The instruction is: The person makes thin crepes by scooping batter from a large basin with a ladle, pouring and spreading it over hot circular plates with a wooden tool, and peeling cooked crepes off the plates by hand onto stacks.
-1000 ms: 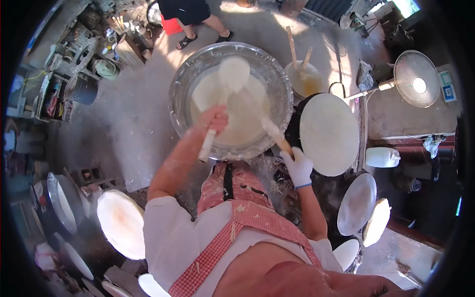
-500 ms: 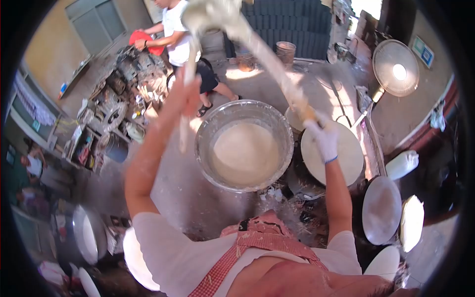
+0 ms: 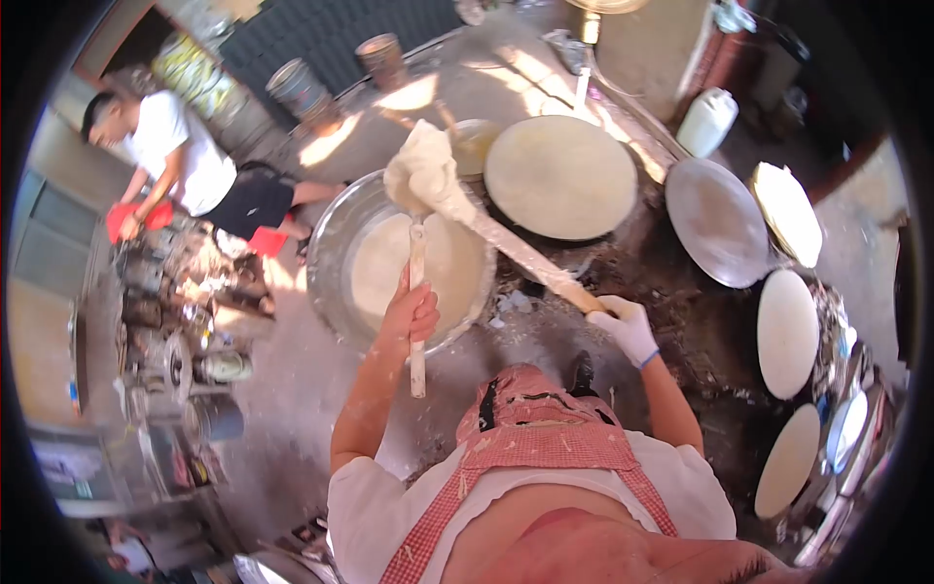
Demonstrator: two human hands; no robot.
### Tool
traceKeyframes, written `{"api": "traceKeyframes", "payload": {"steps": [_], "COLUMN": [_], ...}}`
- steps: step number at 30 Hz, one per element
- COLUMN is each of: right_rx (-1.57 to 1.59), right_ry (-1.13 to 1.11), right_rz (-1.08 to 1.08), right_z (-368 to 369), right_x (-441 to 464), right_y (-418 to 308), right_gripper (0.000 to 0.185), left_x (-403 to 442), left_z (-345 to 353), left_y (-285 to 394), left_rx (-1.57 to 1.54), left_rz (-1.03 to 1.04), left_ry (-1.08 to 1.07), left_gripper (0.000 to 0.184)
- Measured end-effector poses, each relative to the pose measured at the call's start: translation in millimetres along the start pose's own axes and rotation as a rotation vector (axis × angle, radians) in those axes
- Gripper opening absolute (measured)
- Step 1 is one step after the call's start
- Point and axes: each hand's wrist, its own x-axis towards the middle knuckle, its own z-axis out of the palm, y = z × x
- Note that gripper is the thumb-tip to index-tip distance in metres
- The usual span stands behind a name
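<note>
My bare left hand (image 3: pixel 409 316) is closed around the pale handle of a ladle-like tool (image 3: pixel 417 360), held nearly upright. Its upper end meets a thick lump of pale batter (image 3: pixel 424 167), which hides most of its head. In my gloved right hand (image 3: pixel 626 329) is the lower end of a long wooden stick (image 3: pixel 530 261), slanting up to the left and coated with batter. The lump clings to the stick's far end. Both tools are above a large metal basin (image 3: pixel 326 282) holding pale, smooth batter (image 3: pixel 384 268).
Right of the basin stands a large round pan (image 3: pixel 561 178) with a pale surface. Further right are a grey round lid (image 3: pixel 715 224), other pale discs (image 3: pixel 786 336) and a white jug (image 3: pixel 707 123). A person (image 3: pixel 185 161) bends at the left, holding something red.
Both hands and tools have come down and nearer, so the batter lump now hangs over the basin's far rim. My view has turned right. The other person has bent over.
</note>
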Motion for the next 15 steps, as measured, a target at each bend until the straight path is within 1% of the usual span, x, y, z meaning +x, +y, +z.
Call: {"api": "traceKeyframes", "payload": {"steps": [1, 2, 3, 4, 5, 6, 7, 8, 9, 10, 11, 12, 13, 14, 15], "right_rx": [0.032, 0.062, -0.022, -0.110, -0.154, -0.193, -0.240, -0.293, -0.414, -0.456, -0.470, -0.490, -0.529, -0.548, -0.608], "right_ry": [-0.003, -0.004, 0.025, 0.056, 0.046, 0.054, 0.093, 0.130, 0.173, 0.226, 0.323, 0.398, 0.498, 0.536, 0.603], "right_rz": [0.030, 0.065, 0.049, 0.039, 0.103, 0.179, 0.150, 0.135, 0.189, 0.194, 0.187, 0.182, 0.209, 0.258, 0.298], "right_z": [-6, -6, -10, -19, -33, -51, -68, -82, -101, -120, -140, -156, -173, -192, -189], "right_x": [7, 6, -1, -12, -29, -48, -66, -85, -104, -126, -147, -169, -187, -207, -222], "right_y": [27, 56, 82, 100, 106, 112, 130, 149, 164, 178, 189, 197, 201, 206, 202], "right_gripper": [0.034, 0.036, 0.033, 0.030, 0.030, 0.031, 0.038, 0.045, 0.048, 0.045, 0.043, 0.041, 0.037, 0.035, 0.035], "left_x": [15, 28, 44, 58, 70, 80, 89, 99, 107, 124, 148, 165, 180, 193, 197], "left_z": [23, 32, 35, 42, 59, 74, 91, 112, 137, 156, 185, 211, 241, 275, 291], "left_y": [-7, -13, -21, -31, -37, -57, -81, -95, -109, -130, -146, -163, -178, -190, -189], "left_rx": [0.001, -0.054, -0.113, -0.170, -0.707, -0.587, -0.469, -0.617, -0.754, -0.716, -0.773, -0.846, -0.931, -0.922, -0.918], "left_rz": [-0.037, -0.149, -0.270, -0.395, -0.768, -0.677, -0.588, -0.705, -0.821, -0.827, -0.914, -0.994, -1.069, -1.118, -1.157], "left_ry": [0.048, 0.015, -0.014, -0.045, -0.076, -0.107, -0.160, -0.174, -0.166, -0.182, -0.219, -0.230, -0.239, -0.273, -0.308], "left_gripper": [0.017, 0.007, 0.005, 0.015, 0.036, 0.038, 0.039, 0.037, 0.035, 0.024, 0.019, 0.020, 0.028, 0.029, 0.029]}}
